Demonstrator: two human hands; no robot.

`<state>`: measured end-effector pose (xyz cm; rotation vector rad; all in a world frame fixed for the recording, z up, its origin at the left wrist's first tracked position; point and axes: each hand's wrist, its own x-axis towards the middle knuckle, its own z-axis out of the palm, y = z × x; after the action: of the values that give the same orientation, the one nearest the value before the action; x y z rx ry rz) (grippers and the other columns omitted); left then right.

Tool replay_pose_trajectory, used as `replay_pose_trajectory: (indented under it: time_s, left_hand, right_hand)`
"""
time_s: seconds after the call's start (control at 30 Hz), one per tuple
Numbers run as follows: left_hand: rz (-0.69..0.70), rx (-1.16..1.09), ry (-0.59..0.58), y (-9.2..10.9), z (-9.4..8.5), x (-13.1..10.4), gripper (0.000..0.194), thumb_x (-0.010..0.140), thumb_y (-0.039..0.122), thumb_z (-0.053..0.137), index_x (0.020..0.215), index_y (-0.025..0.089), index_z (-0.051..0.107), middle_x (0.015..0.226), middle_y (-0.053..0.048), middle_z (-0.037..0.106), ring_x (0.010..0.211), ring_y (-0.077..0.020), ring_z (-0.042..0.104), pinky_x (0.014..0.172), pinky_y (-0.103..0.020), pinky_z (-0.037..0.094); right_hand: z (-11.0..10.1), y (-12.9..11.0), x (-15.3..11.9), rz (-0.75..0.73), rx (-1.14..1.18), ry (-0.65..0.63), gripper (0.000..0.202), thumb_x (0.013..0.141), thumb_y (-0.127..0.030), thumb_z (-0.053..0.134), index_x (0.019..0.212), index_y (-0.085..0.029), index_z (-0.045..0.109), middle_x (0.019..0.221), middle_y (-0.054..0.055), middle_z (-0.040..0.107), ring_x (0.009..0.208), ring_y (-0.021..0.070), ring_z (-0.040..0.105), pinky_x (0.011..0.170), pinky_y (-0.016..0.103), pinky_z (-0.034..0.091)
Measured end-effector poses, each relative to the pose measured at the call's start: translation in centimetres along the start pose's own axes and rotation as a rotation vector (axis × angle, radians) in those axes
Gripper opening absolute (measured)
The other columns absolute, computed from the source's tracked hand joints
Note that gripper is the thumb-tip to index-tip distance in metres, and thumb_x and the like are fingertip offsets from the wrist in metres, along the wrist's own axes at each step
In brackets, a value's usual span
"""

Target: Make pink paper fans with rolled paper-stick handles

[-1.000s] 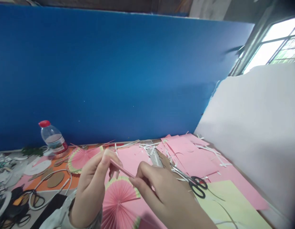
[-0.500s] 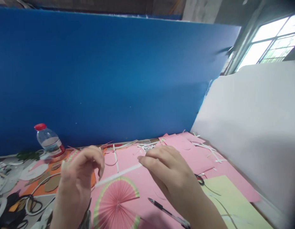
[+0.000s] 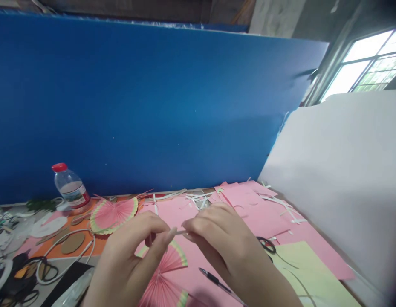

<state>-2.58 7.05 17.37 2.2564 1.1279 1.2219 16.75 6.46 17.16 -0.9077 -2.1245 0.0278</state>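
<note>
My left hand (image 3: 137, 251) is closed in a pinch, its thumb and fingertips on one end of a thin whitish strip (image 3: 181, 233). The other end runs into the pinched fingers of my right hand (image 3: 221, 238), so only a short piece shows between them. Below the hands lies a pleated pink paper fan (image 3: 159, 279) with a yellow-green rim, partly hidden by my left hand. A second pleated fan (image 3: 113, 215) rests on the orange sheet behind my left hand. Near my right wrist is a black pen (image 3: 217, 280) on pink paper.
A red-capped bottle (image 3: 71, 189) stands at the back left, near a coiled white cable (image 3: 44, 279). Pink sheets (image 3: 252, 209), paper scraps and a pale yellow sheet (image 3: 308, 264) cover the right side. A blue panel (image 3: 153, 106) rises behind the table.
My hands have come closer together; the long strip that stretched between them now shows only as a short piece. My left hand has moved right and uncovered the rear fan.
</note>
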Motion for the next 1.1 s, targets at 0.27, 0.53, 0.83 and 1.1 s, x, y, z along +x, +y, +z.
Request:
replay_pose_trajectory:
  time_s: [0.27, 0.53, 0.83, 1.1]
  left_hand:
    - [0.123, -0.125, 0.177, 1.0, 1.2, -0.8, 0.012, 0.088, 0.017, 0.055, 0.09, 0.026, 0.061, 0.082, 0.005, 0.067, 0.077, -0.0096, 0.062, 0.07, -0.017, 0.047]
    - [0.099, -0.126, 0.112, 1.3, 1.5, -0.6, 0.019, 0.086, 0.005, 0.049, 0.076, 0.02, 0.053, 0.07, 0.004, 0.057, 0.066, -0.008, 0.056, 0.062, -0.016, 0.046]
    - [0.143, -0.151, 0.038, 2.1, 1.8, -0.5, 0.023, 0.087, 0.004, 0.044, 0.086, 0.021, 0.059, 0.075, 0.001, 0.06, 0.069, -0.0109, 0.057, 0.063, -0.02, 0.048]
    - [0.121, -0.172, 0.057, 1.9, 2.1, -0.7, 0.021, 0.087, 0.006, 0.044, 0.078, 0.019, 0.058, 0.07, -0.001, 0.059, 0.066, -0.0125, 0.056, 0.06, -0.022, 0.047]
  right_hand:
    - [-0.5, -1.5, 0.0, 0.121, 0.34, -0.028, 0.006, 0.091, -0.019, 0.054, 0.088, -0.024, 0.055, 0.074, -0.007, 0.063, 0.065, 0.0085, 0.055, 0.064, 0.021, 0.043]
    - [0.2, -1.3, -0.2, -0.003, 0.323, 0.148, 0.034, 0.085, 0.001, 0.05, 0.112, -0.019, 0.052, 0.105, 0.003, 0.061, 0.101, 0.0143, 0.056, 0.088, 0.027, 0.047]
    - [1.2, -1.7, -0.5, -0.08, 0.386, 0.227, 0.04, 0.08, 0.008, 0.054, 0.113, -0.015, 0.055, 0.106, 0.004, 0.056, 0.1, 0.0135, 0.055, 0.088, 0.025, 0.049]
    - [1.1, -1.6, -0.6, -0.057, 0.379, 0.224, 0.044, 0.079, 0.008, 0.054, 0.114, -0.017, 0.054, 0.105, 0.005, 0.058, 0.099, 0.0154, 0.056, 0.085, 0.028, 0.052]
